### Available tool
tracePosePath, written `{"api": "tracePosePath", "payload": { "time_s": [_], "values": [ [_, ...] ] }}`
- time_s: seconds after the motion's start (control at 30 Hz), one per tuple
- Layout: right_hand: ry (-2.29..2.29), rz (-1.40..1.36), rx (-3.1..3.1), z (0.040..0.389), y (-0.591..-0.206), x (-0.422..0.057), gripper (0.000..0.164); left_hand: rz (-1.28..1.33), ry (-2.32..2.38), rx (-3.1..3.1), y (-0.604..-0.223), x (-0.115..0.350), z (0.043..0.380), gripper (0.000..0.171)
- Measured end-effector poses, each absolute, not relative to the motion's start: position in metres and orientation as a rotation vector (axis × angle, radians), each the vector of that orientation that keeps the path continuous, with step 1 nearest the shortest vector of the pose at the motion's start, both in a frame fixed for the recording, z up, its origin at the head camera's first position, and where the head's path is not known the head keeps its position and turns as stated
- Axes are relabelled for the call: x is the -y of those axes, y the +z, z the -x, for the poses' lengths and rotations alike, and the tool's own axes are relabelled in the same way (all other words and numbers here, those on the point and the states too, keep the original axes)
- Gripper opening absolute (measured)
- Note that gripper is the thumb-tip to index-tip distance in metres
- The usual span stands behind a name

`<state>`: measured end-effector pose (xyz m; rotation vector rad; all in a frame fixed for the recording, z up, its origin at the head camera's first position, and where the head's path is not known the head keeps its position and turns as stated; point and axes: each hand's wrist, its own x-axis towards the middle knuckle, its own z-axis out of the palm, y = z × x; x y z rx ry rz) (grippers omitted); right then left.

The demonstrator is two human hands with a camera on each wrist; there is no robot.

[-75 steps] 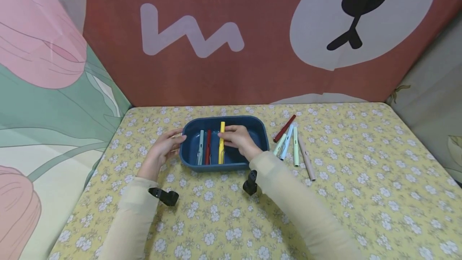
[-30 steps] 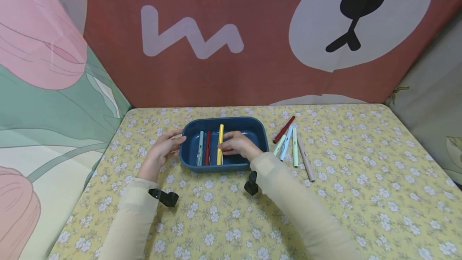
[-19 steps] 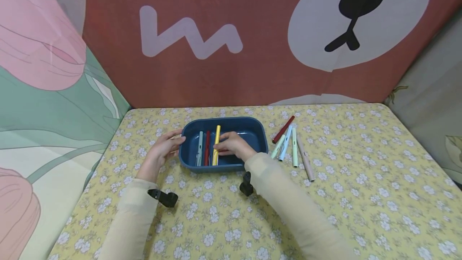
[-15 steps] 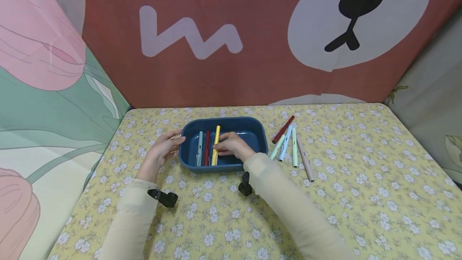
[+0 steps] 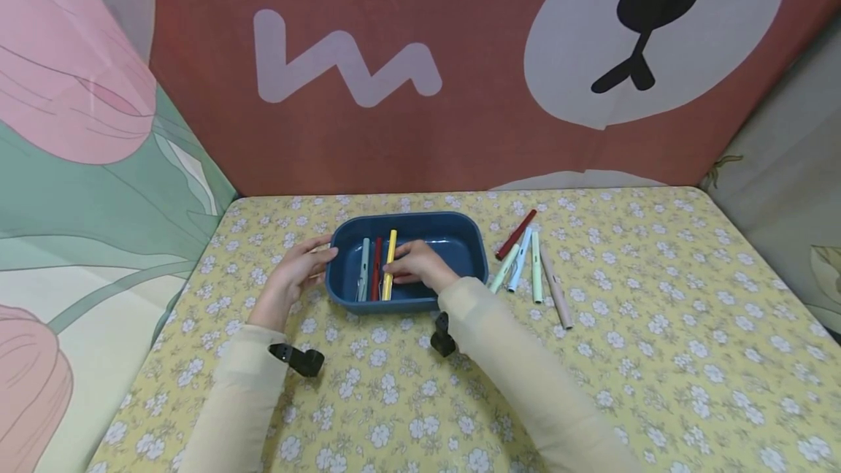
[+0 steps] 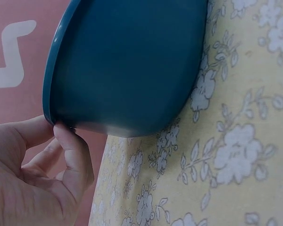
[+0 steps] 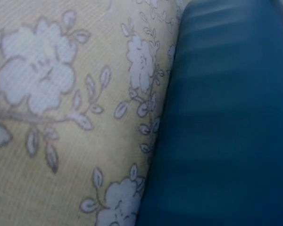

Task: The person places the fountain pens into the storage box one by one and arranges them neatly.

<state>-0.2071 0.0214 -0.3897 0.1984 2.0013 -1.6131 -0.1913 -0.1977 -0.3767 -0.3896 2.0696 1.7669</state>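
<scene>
A dark blue box (image 5: 460,239) with rounded corners stands on the table. My left hand (image 5: 298,268) pinches its left rim between thumb and finger, as the left wrist view shows with the hand (image 6: 42,174) at the box wall (image 6: 127,61). Inside the box a grey-green pen (image 5: 364,265) and a dark red pen (image 5: 377,268) lie side by side. My right hand (image 5: 420,265) holds a yellow pen (image 5: 391,250) just right of the red one, slightly tilted. In the right wrist view only the box's outer wall (image 7: 217,122) and the tablecloth appear; the hand is out of sight there.
Right of the box lie several loose pens: a dark red pen (image 5: 516,235), a light blue pen (image 5: 520,260), a light green pen (image 5: 537,268), another green pen (image 5: 504,268) and a beige-pink pen (image 5: 557,289). A flowered yellow cloth (image 5: 394,400) covers the table.
My right hand has moved left inside the box with the yellow pen, bringing it close to the red pen. The left hand keeps its place on the rim.
</scene>
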Motion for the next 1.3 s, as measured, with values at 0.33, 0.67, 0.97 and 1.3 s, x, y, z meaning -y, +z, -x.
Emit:
{"api": "tracePosePath", "payload": {
  "time_s": [0.33, 0.67, 0.97, 1.3],
  "values": [
    [-1.613, -0.224, -2.037, 0.207, -0.394, -0.016, 0.044, 0.391, 1.767, -2.072, -0.376, 0.198, 0.191, 0.057],
    [-1.565, -0.195, -2.08, 0.205, -0.393, -0.016, 0.046, 0.382, 1.762, -2.066, -0.375, 0.197, 0.19, 0.058],
    [-1.568, -0.151, -2.087, 0.211, -0.404, -0.017, 0.048, 0.386, 1.76, -2.074, -0.375, 0.199, 0.191, 0.058],
    [-1.561, -0.158, -2.09, 0.207, -0.398, -0.016, 0.04, 0.399, 1.74, -2.087, -0.375, 0.196, 0.191, 0.057]
  ]
}}
